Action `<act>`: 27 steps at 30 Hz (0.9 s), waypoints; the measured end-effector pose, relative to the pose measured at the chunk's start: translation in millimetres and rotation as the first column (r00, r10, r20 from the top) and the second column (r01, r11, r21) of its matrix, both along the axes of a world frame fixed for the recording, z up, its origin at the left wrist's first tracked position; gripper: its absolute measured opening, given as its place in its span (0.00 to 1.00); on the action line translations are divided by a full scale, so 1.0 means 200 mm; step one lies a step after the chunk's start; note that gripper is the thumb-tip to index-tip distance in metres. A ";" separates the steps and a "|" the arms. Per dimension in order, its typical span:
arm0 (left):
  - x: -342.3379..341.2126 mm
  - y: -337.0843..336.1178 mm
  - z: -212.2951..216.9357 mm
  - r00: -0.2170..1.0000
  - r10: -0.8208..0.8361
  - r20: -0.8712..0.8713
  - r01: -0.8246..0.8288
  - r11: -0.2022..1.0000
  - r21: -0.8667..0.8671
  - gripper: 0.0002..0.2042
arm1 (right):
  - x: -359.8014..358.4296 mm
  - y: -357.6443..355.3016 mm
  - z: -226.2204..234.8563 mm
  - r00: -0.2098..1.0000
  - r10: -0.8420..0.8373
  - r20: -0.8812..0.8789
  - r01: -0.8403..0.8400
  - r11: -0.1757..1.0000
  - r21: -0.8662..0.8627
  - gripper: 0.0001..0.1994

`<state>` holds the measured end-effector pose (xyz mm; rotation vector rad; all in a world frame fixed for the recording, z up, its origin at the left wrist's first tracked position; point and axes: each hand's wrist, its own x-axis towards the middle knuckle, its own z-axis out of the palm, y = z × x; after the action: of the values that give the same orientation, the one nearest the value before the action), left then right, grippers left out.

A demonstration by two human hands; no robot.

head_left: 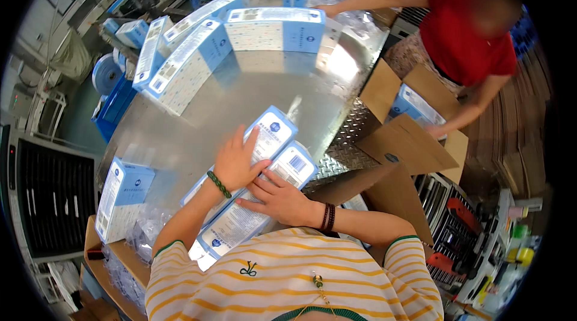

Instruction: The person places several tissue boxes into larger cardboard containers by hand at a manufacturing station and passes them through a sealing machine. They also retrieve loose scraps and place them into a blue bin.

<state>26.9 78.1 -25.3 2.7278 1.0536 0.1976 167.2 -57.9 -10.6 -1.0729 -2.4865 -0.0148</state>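
Two long white-and-blue cartons lie side by side on the metal table in front of me, slanting from lower left to upper right. On the farther carton (275,128) rests my left hand (235,162), fingers stretched and apart, slightly blurred by motion. My right hand (282,201) lies across the nearer carton (294,165) with its fingers extended, their tips close to the left hand. A small flap stands out at the nearer carton's lower-left end. Each hand covers part of the printed top faces.
Similar cartons (273,29) stand in an arc on the round metal table (204,95). Another carton (123,195) stands at the left, beside a box of clear plastic packaging (147,231). On the right, a co-worker in red (469,38) reaches into an open cardboard box (421,149).
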 end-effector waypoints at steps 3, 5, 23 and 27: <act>0.06 -0.07 0.06 0.997 0.028 -0.070 -0.026 0.999 0.028 0.50 | 0.09 -0.10 -0.04 0.997 -0.077 -0.001 0.077 0.996 -0.037 0.26; 0.05 0.05 0.07 0.986 0.102 -0.133 -0.128 0.971 -0.204 0.51 | 0.20 -0.16 0.03 0.982 -0.187 -0.038 0.190 0.977 0.093 0.25; 1.22 -1.01 0.34 0.157 -0.702 0.694 0.961 0.270 0.056 0.41 | 0.75 -2.36 0.32 -0.229 0.372 -0.900 0.973 0.056 -0.224 0.30; 1.18 -1.29 -0.17 0.217 -0.940 0.264 0.928 0.115 -0.354 0.41 | 0.61 -2.42 0.36 -0.163 -0.036 -0.986 0.976 -0.154 -0.156 0.29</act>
<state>261.9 -179.4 -60.0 2.3375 -0.7745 -0.2841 289.0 -541.3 60.7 -1.3112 -0.1157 -0.8258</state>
